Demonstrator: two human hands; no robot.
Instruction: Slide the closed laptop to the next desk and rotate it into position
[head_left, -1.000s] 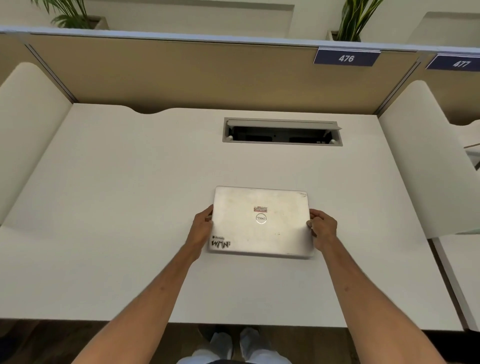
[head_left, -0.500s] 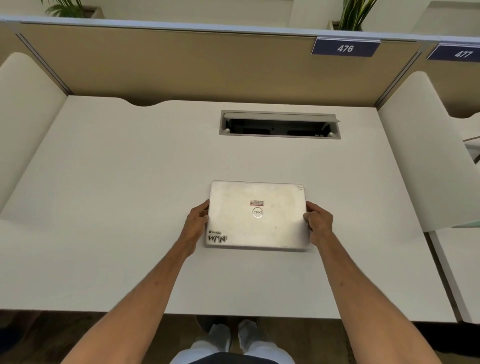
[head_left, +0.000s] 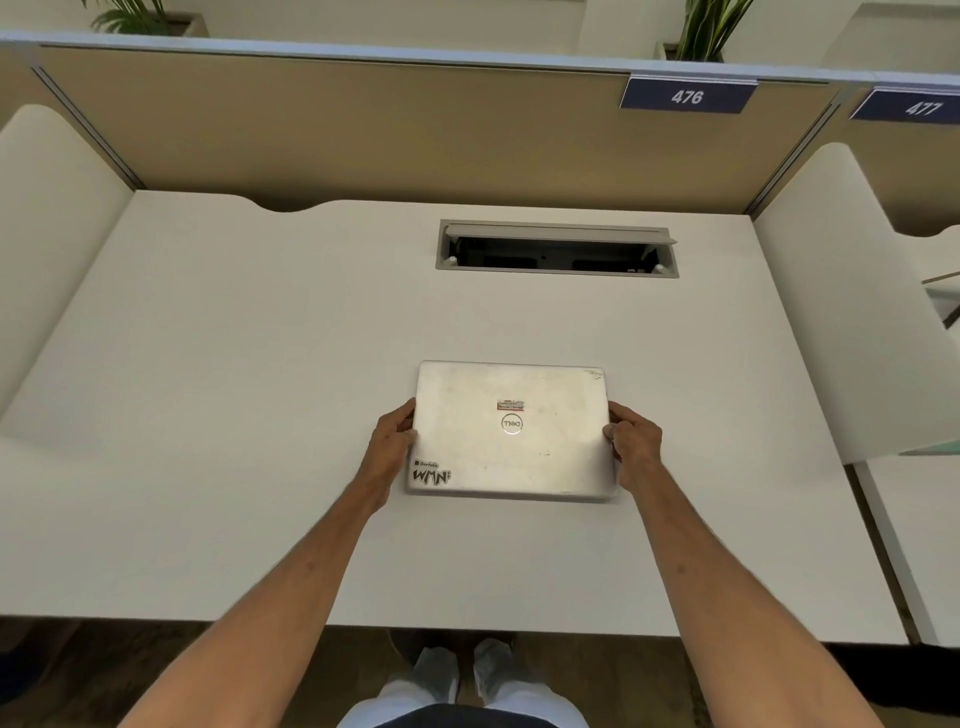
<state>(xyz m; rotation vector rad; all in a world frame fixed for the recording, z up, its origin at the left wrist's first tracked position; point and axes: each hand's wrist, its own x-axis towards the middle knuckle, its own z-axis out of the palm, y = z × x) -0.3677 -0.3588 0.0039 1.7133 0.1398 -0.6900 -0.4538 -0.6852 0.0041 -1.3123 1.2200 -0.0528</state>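
A closed silver laptop (head_left: 540, 447) lies flat on the white desk (head_left: 218, 395), a little right of centre, its long sides parallel to the desk's front edge. Its lid carries a round logo, a small red label and a black-and-white sticker at the near left corner. My left hand (head_left: 390, 447) grips the laptop's left edge, fingers curled over it. On the opposite side, my right hand (head_left: 635, 440) holds the right edge the same way. The desk numbered 477 (head_left: 924, 535) lies to the right, beyond a white side divider (head_left: 852, 332).
An open cable tray (head_left: 556, 249) is cut into the desk behind the laptop. A tan back partition (head_left: 363, 130) carries number plates 476 and 477. Another white divider (head_left: 47, 218) stands on the left. Potted plants sit behind the partition. My feet show below the desk's front edge.
The laptop's slight tilt has been squared up to the desk edge and it sits a little farther from me. Both hands kept their hold on its side edges.
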